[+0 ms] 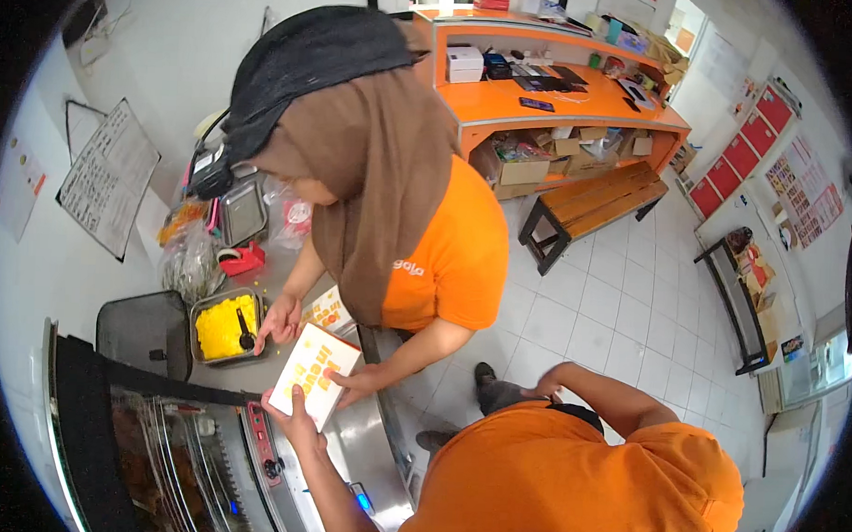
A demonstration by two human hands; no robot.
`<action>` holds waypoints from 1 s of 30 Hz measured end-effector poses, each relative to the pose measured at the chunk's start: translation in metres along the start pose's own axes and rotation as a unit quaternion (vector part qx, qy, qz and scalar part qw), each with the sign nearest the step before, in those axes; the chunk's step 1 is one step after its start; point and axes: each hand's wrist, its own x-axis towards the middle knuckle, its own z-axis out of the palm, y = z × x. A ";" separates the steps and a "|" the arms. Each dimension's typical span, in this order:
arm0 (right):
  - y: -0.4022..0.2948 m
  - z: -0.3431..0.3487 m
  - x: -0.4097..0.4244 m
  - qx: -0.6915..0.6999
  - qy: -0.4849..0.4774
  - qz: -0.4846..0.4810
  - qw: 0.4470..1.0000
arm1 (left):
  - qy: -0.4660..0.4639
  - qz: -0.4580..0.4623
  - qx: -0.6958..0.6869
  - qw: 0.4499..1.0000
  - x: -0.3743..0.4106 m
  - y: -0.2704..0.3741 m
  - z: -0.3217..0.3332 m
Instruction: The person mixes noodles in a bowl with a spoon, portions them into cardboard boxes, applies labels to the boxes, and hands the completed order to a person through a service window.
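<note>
My left hand grips the near end of a white cardboard food box with orange and yellow printing. A co-worker's hand holds the box's other side, so both of us touch it. My right hand is at my waist, its fingers partly hidden. Beyond the box, the co-worker's other hand has a finger extended beside a metal tray of yellow crumbly food. A black scoop rests in that food. Another printed box lies behind the held one, partly covered.
A glass-fronted display warmer stands at the lower left, beside the steel counter. A black lid or tray, a red tape dispenser and plastic bags crowd the back. A wooden bench and orange desk stand farther off.
</note>
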 end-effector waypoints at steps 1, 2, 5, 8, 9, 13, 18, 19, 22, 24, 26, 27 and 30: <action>0.012 0.006 0.017 0.058 -0.074 -0.001 0.996 | -0.001 0.012 0.017 1.000 0.007 0.001 0.002; 0.018 0.007 0.026 0.072 -0.060 -0.014 0.995 | 0.011 0.022 0.026 0.999 0.009 0.007 0.006; 0.038 0.010 0.047 0.091 -0.015 -0.040 0.995 | 0.065 0.033 0.075 0.995 0.007 0.023 0.034; 0.051 0.014 0.078 0.085 0.038 -0.073 0.993 | 0.087 0.045 0.048 0.994 0.020 0.024 0.046; 0.057 0.016 0.090 0.089 0.056 -0.084 0.991 | 0.113 0.036 0.057 0.991 0.024 0.026 0.055; 0.090 0.016 0.094 0.146 0.092 -0.163 0.971 | 0.194 0.096 -0.136 0.967 0.048 0.007 0.022; 0.196 0.003 0.011 0.272 0.051 -0.262 0.924 | 0.349 0.223 0.112 0.903 -0.019 -0.057 0.003; 0.216 -0.001 -0.010 0.286 0.042 -0.271 0.918 | 0.314 0.224 0.183 0.904 -0.040 -0.095 0.013; 0.265 -0.010 -0.060 0.305 0.031 -0.256 0.917 | 0.112 -0.090 0.189 0.971 -0.120 -0.212 0.041; 0.294 -0.013 -0.071 0.261 0.028 -0.207 0.943 | -0.095 -0.338 0.348 0.869 -0.169 -0.267 0.077; 0.320 -0.030 -0.025 0.129 0.016 -0.164 0.978 | -0.315 -0.405 0.473 0.716 -0.200 -0.287 0.104; 0.319 -0.042 -0.026 0.112 0.007 -0.125 0.986 | -0.370 -0.425 0.483 0.670 -0.209 -0.286 0.109; 0.326 -0.053 0.065 -0.008 0.079 -0.160 0.984 | -0.489 -0.472 0.481 0.554 -0.206 -0.272 0.135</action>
